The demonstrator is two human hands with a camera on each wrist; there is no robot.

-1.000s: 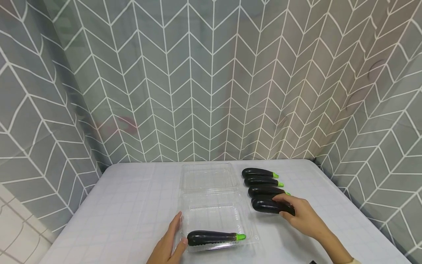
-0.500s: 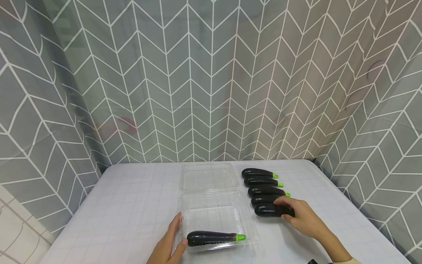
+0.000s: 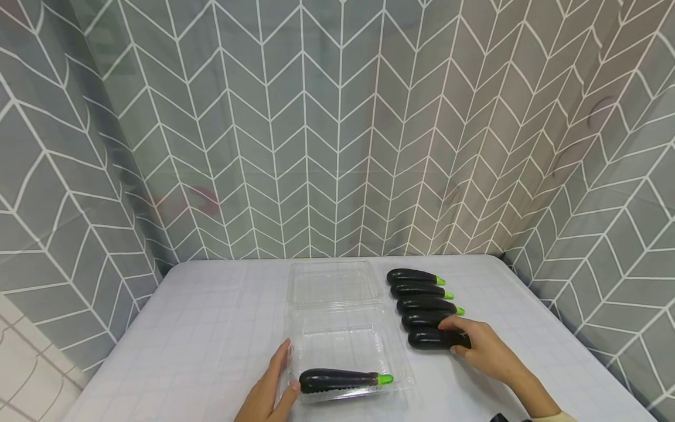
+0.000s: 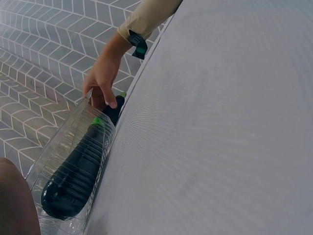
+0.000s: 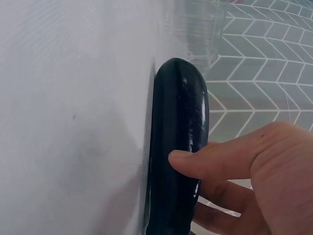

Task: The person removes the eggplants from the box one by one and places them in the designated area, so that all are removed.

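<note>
Currently the right hand [image 3: 485, 350] grips the nearest eggplant [image 3: 429, 339] of a row of five lying on the white surface [image 3: 211, 328], just right of the clear clamshell container [image 3: 343, 343]. Its fingers curl over the stem end, so the green cap is hidden; the thumb [image 5: 205, 164] presses the near side of the dark skin, as the right wrist view shows. This eggplant lies flat on the surface, blunt end toward the container, and touches the next eggplant [image 3: 422, 320] in the row. Three further eggplants lie behind, parallel, green caps to the right.

The left hand [image 3: 269, 390] rests against the container's left front corner, fingers straight and relaxed along the wall, thumb at the front rim; it holds nothing. Inside the front tray one eggplant [image 3: 340, 380] lies along the near edge, green cap to the right, just beside the left thumb. The container's lid [image 3: 332, 282] lies open flat behind the tray.

Both hands are well apart, with the tray between them. A grey chevron curtain [image 3: 337, 117] encloses the surface.
</note>
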